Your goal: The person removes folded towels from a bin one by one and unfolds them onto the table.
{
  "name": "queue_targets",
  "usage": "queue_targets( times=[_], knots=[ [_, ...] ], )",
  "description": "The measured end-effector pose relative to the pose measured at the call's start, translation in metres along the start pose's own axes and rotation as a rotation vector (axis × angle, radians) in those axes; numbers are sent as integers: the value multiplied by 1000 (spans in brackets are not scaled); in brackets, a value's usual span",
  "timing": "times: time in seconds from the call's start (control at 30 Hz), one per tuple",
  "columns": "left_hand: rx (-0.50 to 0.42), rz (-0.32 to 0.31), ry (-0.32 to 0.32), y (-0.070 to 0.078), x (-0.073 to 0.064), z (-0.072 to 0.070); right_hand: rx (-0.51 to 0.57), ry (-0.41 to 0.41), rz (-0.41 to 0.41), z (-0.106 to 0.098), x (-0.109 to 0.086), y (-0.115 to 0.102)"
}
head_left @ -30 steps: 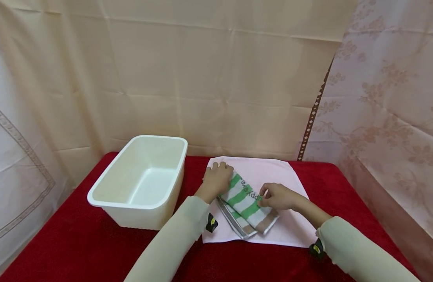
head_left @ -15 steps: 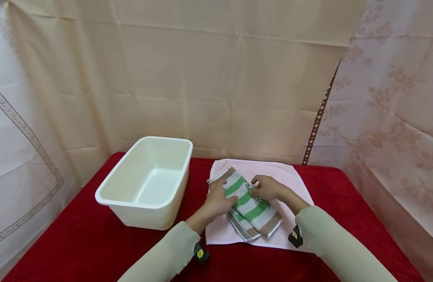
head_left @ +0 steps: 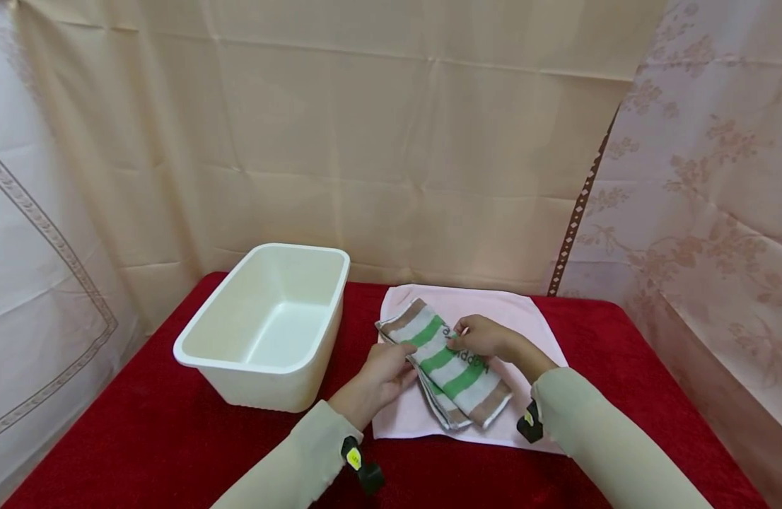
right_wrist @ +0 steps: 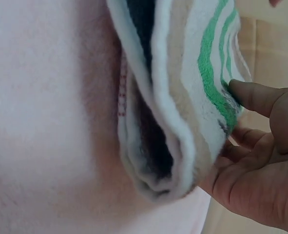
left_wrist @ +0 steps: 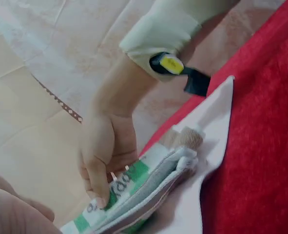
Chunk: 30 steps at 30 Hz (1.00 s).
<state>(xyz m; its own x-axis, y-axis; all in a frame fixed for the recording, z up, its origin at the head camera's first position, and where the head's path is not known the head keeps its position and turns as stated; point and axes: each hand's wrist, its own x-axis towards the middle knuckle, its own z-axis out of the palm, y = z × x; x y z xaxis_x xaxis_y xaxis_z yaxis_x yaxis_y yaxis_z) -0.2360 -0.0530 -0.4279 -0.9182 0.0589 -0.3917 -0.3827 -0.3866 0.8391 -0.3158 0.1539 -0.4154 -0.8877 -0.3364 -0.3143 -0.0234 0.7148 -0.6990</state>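
A folded striped towel [head_left: 457, 378], white with green and brown bands and dark lettering, lies slantwise over a pink cloth [head_left: 397, 417]. My left hand [head_left: 381, 371] holds its left long edge, thumb on top and fingers lower at the side. From the far right side, my right hand [head_left: 486, 337] grips the towel's other edge. The right wrist view shows that hand's thumb [right_wrist: 256, 96] on the striped face and its fingers curled behind. Folded layers gape at the towel's near end. In the left wrist view only part of my left hand [left_wrist: 17, 209] shows.
A cream plastic basin [head_left: 257, 369] stands on the red table cover [head_left: 143, 431] to the left, with nothing visible inside. Beige curtain [head_left: 391, 141] hangs behind the table, and a floral curtain [head_left: 715, 212] hangs at the right.
My left hand has come down from the towel's far end to its left edge. My right hand has shifted farther along the towel and now grips its edge. The head view has turned slightly.
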Motion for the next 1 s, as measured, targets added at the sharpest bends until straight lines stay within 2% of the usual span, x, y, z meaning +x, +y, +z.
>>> queue_targets(
  times=[0.07, 0.13, 0.23, 0.3, 0.53, 0.67, 0.8, 0.87, 1.0],
  knots=[
    [23, -18, -10, -1, 0, 1, 11, 5, -3, 2, 1, -1],
    [53, -33, -47, -3, 1, 1, -1, 20, -17, 3, 1, -2],
    [51, -44, -114, -7, -2, 5, -20, 47, -39, 4, 0, -3],
    [45, -33, -134, -11, -3, 9, -21, 61, -48, 4, -1, -3],
    [158, 39, -38, -20, -2, 21, -16, 89, -44, 3, -5, -3],
    [194, 117, -6, -23, 5, 24, -16, 111, -58, 3, -8, -3],
    [186, 175, -17, -23, 9, 24, 13, 104, -95, 3, -11, -2],
    [187, 173, -21, -20, 9, 22, 33, 93, -104, 2, -13, -2],
    [212, 190, -81, -9, 8, 14, 113, 83, -85, 1, -18, -4]
  ],
)
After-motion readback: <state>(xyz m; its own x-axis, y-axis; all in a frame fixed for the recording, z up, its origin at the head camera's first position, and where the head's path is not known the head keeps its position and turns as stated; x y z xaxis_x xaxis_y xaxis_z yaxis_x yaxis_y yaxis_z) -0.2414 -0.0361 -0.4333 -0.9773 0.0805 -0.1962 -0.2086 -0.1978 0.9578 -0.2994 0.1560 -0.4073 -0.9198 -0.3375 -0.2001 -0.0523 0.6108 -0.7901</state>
